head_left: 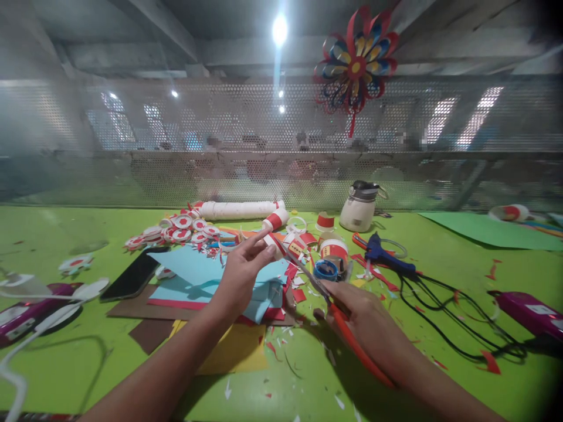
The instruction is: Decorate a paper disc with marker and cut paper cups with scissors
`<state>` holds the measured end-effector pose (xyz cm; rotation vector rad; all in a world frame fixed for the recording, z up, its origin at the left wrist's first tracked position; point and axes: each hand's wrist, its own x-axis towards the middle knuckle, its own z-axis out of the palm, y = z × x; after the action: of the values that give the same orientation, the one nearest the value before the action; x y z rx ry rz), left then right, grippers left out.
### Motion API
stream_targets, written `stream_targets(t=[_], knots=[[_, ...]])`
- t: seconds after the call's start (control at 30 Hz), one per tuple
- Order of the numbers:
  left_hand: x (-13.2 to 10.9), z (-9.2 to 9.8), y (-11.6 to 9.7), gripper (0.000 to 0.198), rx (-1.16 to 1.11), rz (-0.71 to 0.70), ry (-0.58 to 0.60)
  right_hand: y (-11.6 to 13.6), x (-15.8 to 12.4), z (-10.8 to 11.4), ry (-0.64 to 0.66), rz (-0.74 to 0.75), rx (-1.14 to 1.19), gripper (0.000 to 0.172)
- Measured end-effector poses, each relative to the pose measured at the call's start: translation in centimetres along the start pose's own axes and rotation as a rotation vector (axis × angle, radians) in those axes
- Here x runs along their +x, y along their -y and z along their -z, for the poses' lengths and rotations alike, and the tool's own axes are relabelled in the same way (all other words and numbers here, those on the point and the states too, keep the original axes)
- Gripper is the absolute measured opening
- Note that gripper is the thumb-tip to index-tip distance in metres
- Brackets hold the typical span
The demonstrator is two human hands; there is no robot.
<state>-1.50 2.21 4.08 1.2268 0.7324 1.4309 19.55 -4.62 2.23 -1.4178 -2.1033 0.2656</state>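
My left hand (246,266) pinches a small red and white paper cup piece (275,243) over the blue paper sheets (189,281). My right hand (358,310) grips orange-handled scissors (347,334), whose blades point up and left and reach the cup piece. Whether the blades are cutting into it is too small to tell. Just beyond the scissors are a red and white paper cup (334,251) and a blue roll of tape (326,270). Another paper cup (275,220) lies on its side behind my left hand.
Red and white cut pieces (182,223) are heaped at the back left, near a phone (132,275). A blue glue gun (387,255) with a black cable and a white jar (358,208) stand right. Scraps litter the green table (308,375).
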Motion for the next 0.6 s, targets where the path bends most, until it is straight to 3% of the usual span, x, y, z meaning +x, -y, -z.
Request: stream_targets(t=[0.6], knots=[[-0.28,-0.44,0.09,0.052,0.02,0.025,-0.01,0.44,0.01,0.42,0.021,0.005,0.114,0.035]])
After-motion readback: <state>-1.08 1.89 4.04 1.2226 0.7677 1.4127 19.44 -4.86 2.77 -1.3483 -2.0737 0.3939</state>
